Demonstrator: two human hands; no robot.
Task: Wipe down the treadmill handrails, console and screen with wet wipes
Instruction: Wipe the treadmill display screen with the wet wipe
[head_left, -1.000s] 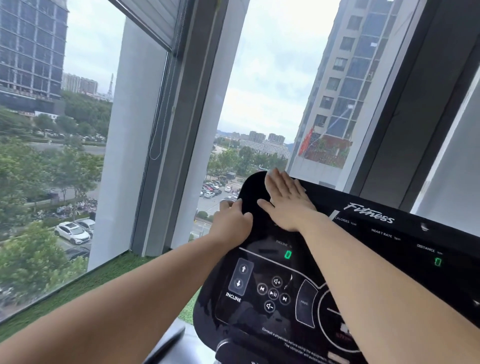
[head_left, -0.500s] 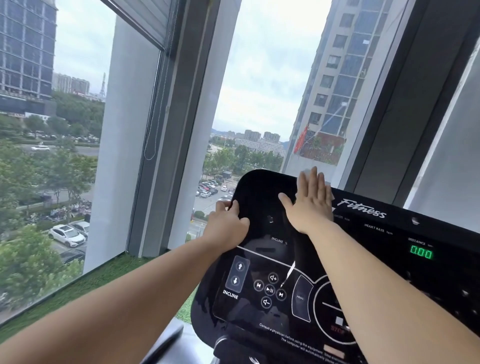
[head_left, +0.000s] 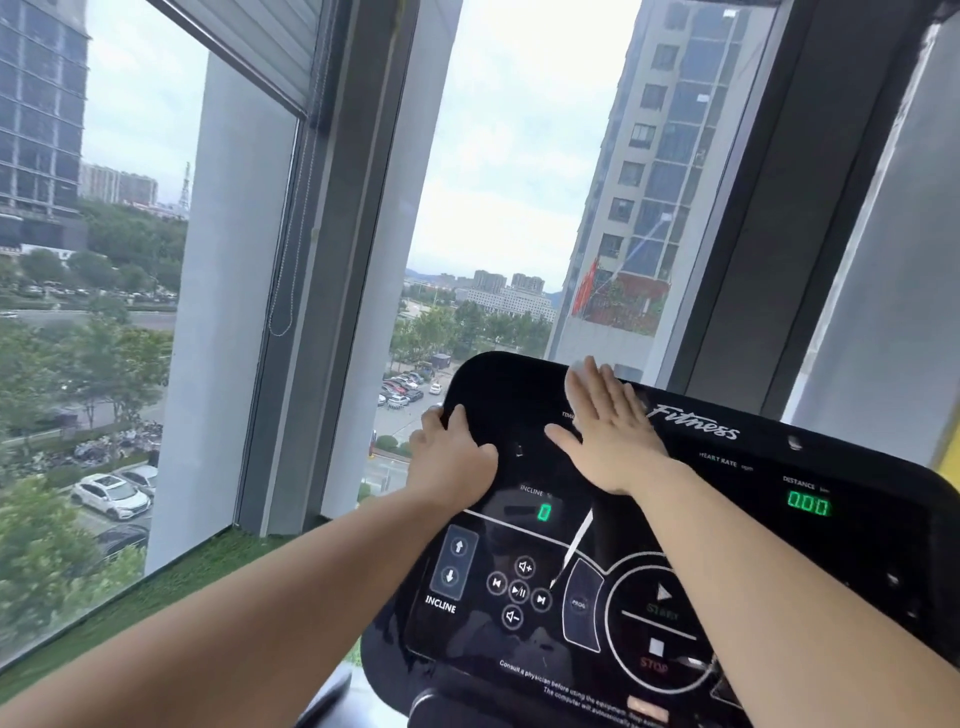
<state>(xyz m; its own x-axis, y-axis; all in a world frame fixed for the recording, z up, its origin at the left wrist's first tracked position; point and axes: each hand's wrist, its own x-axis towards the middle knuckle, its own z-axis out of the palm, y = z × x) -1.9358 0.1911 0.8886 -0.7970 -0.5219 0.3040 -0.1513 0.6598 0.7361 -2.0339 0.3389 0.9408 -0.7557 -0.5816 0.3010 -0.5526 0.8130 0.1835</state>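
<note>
**A:** What takes up most of the view?

**B:** The window (head_left: 509, 208): tall panes split by grey uprights, with towers, trees and a car park far below. A green turf strip (head_left: 171, 592) runs along its foot.

**A:** And the treadmill?

**B:** Only its console (head_left: 498, 395) shows. It fills the lower right, close to the glass. It is glossy black with a rounded upper-left corner and white "Fitness" lettering along the top, and it reflects the daylight in pale streaks.

**A:** Where are the hands?

**B:** Both are on the console's upper left part, just beside each other. The right hand (head_left: 613, 436) lies flat on the top band, fingers straight and together, thumb spread wide. The left hand (head_left: 452, 457) grips the console's left edge, fingers curled over the rim and thumb on the face.

**A:** Any wipe?

**B:** A thin, pale patch peeks out by the right fingertips (head_left: 573, 389). It looks like the wipe pressed under the palm, but it is too blurred to be sure.

**A:** Smaller details?

**B:** The DISTANCE readout (head_left: 808, 504) shows green "0.00", and the INCLINE readout (head_left: 544, 512) a green "0". Below are two arrow keys (head_left: 453, 561) and a cluster of round media buttons (head_left: 518, 591).
</note>
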